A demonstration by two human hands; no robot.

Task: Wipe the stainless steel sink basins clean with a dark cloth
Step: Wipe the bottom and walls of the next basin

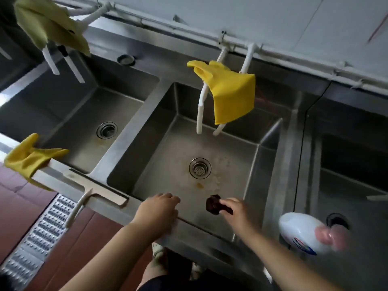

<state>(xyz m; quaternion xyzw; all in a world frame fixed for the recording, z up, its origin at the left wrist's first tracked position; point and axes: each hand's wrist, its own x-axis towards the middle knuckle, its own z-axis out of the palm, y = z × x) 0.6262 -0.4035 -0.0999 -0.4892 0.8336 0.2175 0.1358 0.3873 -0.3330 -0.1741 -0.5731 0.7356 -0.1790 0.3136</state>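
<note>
- A person's left hand (158, 208) rests, fingers curled, on the middle sink basin's (270, 148) near rim.
- The right hand (236, 208) pinches a crumpled dark cloth (213, 203) against the basin floor, near the drain (199, 168).
- A yellow glove (233, 95) hangs over the faucet pipes behind.

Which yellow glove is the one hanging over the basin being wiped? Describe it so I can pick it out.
Start at the middle basin, the one with the right hand and dark cloth. Above its back wall, white faucet pipes hang down. The glove is draped over those pipes, bright yellow; the other yellow glove lies on the front rim.
</note>
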